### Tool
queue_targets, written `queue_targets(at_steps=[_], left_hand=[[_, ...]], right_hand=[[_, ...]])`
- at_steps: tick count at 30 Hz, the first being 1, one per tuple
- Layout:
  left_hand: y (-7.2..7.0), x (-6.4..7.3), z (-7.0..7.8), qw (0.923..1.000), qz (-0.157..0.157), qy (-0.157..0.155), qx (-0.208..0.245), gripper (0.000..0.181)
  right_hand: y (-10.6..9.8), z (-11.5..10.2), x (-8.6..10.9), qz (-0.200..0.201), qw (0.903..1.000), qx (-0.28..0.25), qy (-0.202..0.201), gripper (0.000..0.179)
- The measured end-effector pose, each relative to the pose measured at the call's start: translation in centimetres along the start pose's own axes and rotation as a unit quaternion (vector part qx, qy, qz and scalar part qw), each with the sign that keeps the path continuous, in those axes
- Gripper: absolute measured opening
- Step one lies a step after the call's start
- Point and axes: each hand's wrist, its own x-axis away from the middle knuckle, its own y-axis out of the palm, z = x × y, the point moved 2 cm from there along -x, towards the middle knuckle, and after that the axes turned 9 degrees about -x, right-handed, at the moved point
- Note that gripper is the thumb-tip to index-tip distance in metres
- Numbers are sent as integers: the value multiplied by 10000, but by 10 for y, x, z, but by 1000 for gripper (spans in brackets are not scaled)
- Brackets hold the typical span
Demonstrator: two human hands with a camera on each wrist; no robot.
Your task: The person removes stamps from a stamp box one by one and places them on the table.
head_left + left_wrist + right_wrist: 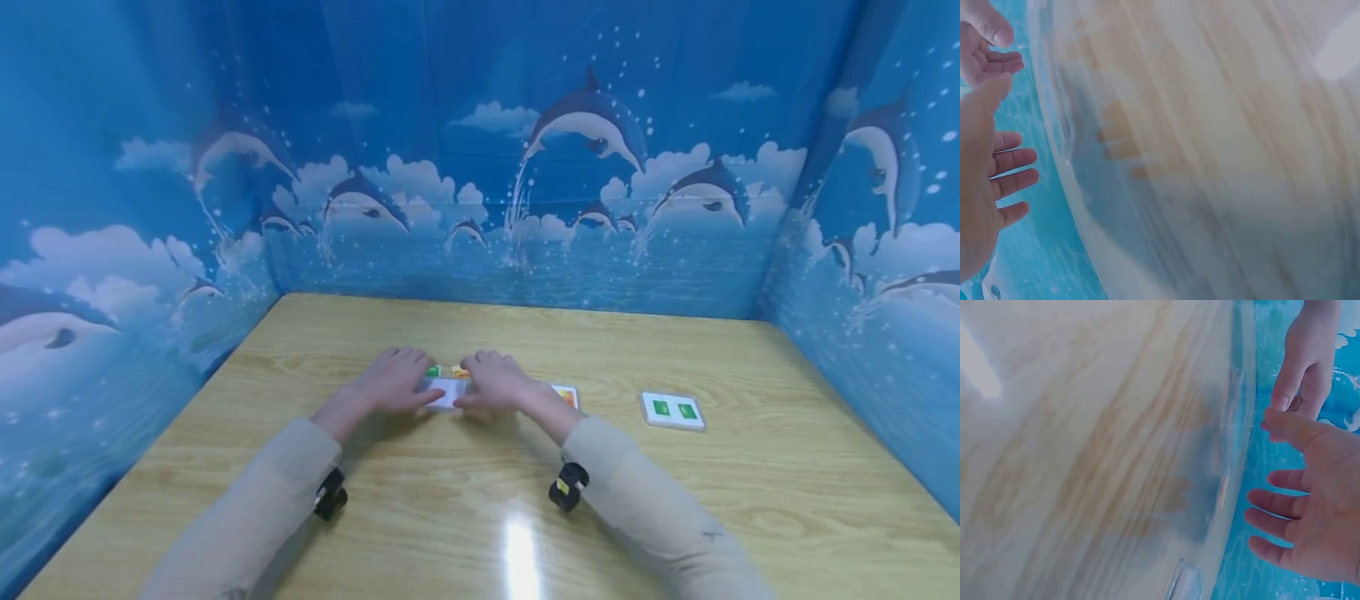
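Note:
In the head view, my left hand [392,382] and right hand [495,383] hover side by side, palms down, around a plain pale card [447,390]. The thumbs point inward at its near part. Just beyond it, a green-printed card [434,372] and an orange-printed card [460,372] show between the fingertips, partly hidden. In the left wrist view, the left hand [979,181] has its fingers spread and fairly straight above the table. The right hand [1329,512] looks the same in the right wrist view, its thumb close to the other hand's.
Beside my right wrist lies a card with an orange-red picture [567,396], partly covered by the arm. Farther right is a white card with two green squares [673,411]. The wooden table [420,517] meets a blue dolphin-print curtain [465,167] on its back and sides.

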Motion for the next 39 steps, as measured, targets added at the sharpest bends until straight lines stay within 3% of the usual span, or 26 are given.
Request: queue_targets(at_steps=[12, 19, 26, 39], left_hand=[[-15, -7, 16, 9977, 626, 202, -160, 33], [-26, -9, 32, 9919, 1092, 539, -360, 24], [-30, -15, 48, 9879, 1392, 613, -320, 24], [-30, -31, 70, 9949, 871, 486, -170, 33]], right_hand=[[-18, 13, 31, 592, 9961, -455, -475, 46], [-22, 30, 48, 703, 9953, -445, -504, 51], [-26, 49, 62, 946, 9941, -245, -471, 56], [-32, 72, 87, 1123, 9928, 110, -398, 55]])
